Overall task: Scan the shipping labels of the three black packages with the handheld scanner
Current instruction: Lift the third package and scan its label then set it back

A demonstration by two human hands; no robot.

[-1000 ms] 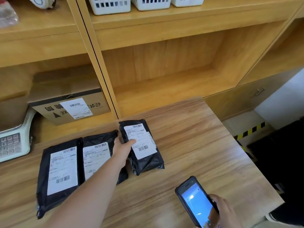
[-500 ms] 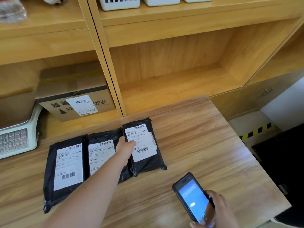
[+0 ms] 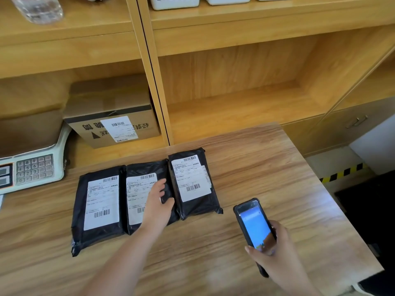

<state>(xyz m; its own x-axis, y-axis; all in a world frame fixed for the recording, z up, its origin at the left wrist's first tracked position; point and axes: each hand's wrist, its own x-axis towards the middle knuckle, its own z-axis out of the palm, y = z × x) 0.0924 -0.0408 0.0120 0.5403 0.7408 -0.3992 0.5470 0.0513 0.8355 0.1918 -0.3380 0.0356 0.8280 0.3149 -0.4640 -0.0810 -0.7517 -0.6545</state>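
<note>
Three black packages with white shipping labels lie side by side on the wooden table (image 3: 267, 178): the left package (image 3: 100, 206), the middle package (image 3: 139, 189) and the right package (image 3: 193, 182). My left hand (image 3: 158, 204) lies on the middle package, fingers over its label and thumb pinching its right edge. My right hand (image 3: 277, 255) holds the handheld scanner (image 3: 253, 223) above the table's front right, to the right of the packages. The scanner's blue screen is lit and faces me.
Behind the packages a labelled cardboard box (image 3: 111, 122) sits on the lower shelf. A weighing scale (image 3: 32, 169) stands at the left. White baskets (image 3: 174, 2) and a plastic bottle (image 3: 38, 9) are on the upper shelf. Hazard tape (image 3: 342, 173) marks the floor beyond the table's right edge.
My left hand has moved from the right package's label to the middle package and taken hold of its edge. The scanner has stayed at the front right.
</note>
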